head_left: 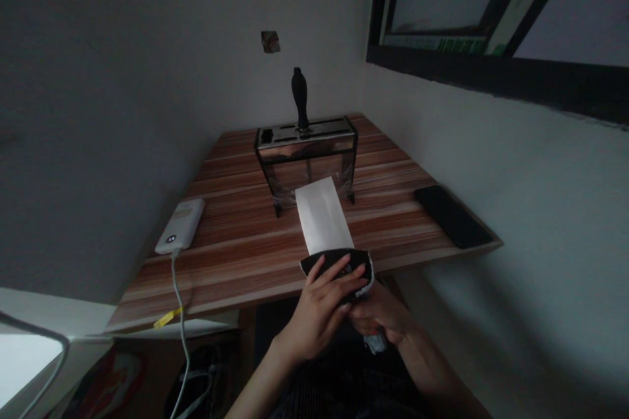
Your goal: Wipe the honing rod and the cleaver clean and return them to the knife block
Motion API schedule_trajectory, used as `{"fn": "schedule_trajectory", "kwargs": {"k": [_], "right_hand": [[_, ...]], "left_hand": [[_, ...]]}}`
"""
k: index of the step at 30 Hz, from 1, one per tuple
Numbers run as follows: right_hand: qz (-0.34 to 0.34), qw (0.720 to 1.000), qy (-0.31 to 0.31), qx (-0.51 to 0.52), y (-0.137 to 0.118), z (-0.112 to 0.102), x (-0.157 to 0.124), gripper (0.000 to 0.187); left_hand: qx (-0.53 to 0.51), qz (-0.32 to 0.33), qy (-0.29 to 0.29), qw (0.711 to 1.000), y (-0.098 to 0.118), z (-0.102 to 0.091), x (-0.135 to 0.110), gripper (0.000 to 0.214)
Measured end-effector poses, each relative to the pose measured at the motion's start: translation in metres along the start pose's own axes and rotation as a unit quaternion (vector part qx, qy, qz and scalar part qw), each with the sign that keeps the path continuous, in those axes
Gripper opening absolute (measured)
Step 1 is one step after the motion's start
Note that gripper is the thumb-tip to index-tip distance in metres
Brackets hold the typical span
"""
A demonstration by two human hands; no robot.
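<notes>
Both hands are at the table's near edge, holding a black piece with torn white edges (362, 258) that looks like paper or a packet. My left hand (322, 308) lies across its face with fingers stretched over it and thumb below. My right hand (386, 314) wraps it from underneath on the right. A crumpled pale end (376, 342) pokes out below my right fingers. Beyond the black piece, a blank white card (324, 215) extends toward the rack; its near end is hidden, so I cannot tell whether it sits inside.
On the wood-patterned table (230, 177) stands a metal-topped rack (307, 137) with a black upright handle (299, 98) and clear film around its legs. A white power bank (181, 226) with a cable (177, 294) lies left. A black phone (452, 216) lies right, near the wall.
</notes>
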State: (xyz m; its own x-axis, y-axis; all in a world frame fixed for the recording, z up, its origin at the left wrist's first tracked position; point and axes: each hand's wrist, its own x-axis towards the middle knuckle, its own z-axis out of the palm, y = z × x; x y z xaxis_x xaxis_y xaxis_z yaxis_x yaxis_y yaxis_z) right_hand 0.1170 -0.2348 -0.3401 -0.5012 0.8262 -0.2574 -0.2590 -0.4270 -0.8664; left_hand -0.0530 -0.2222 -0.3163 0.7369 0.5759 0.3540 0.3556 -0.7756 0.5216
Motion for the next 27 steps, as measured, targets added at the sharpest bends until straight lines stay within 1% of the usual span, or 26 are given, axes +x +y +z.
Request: {"fn": "schedule_trajectory", "kwargs": {"k": [4,7,9,13,19,23,27], "right_hand": [[0.01,1.0,0.007,-0.008,0.004,-0.002,0.002,0.038],[0.01,1.0,0.017,-0.007,0.0,0.002,0.0,0.037],[0.005,1.0,0.017,0.004,-0.003,0.006,-0.002,0.041],[0.013,0.998,-0.017,0.061,-0.004,0.013,-0.004,0.046],[0.022,0.99,-0.073,0.115,0.0,0.015,-0.001,0.044],[0.026,0.989,-0.082,0.118,-0.004,0.017,-0.002,0.043],[0.026,0.989,-0.086,0.113,-0.001,0.018,-0.004,0.044]], "left_hand": [[0.001,-0.002,-0.004,1.0,-0.001,0.0,0.0,0.039],[0.005,-0.005,-0.001,1.0,-0.003,-0.003,0.001,0.04],[0.007,-0.012,0.009,1.0,-0.005,-0.006,0.002,0.04],[0.009,-0.027,0.039,0.999,-0.011,-0.017,0.007,0.041],[0.039,-0.042,0.081,0.995,-0.023,-0.037,0.019,0.041],[0.052,-0.046,0.104,0.992,-0.032,-0.049,0.03,0.039],[0.07,-0.045,0.131,0.988,-0.04,-0.06,0.042,0.039]]}}
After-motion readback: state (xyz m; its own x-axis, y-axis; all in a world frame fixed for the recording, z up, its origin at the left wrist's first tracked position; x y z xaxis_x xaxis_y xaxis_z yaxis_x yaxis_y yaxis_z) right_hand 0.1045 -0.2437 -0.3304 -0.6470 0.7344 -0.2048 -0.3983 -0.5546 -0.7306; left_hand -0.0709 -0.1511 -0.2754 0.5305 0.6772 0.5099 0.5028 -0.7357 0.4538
